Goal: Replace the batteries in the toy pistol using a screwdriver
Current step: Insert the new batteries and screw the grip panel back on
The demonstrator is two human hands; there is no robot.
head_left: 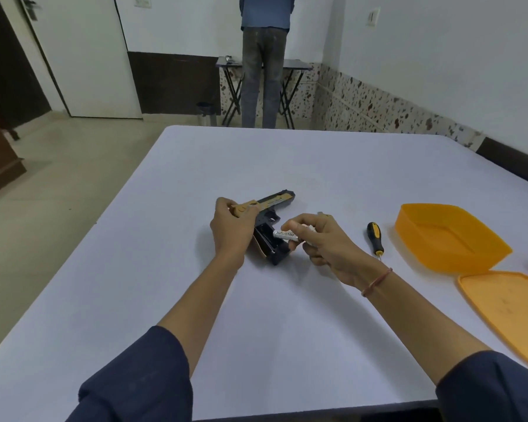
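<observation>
Gripping toy pistol with left hand, pinching battery at open compartment with right hand; reclosing with screwdriver yet to come.

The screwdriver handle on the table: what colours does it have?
The screwdriver handle is black and yellow, clearest in the head view.

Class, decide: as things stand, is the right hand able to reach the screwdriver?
Likely yes: the screwdriver lies beside the right hand with bare table between, though it holds a battery.
</observation>
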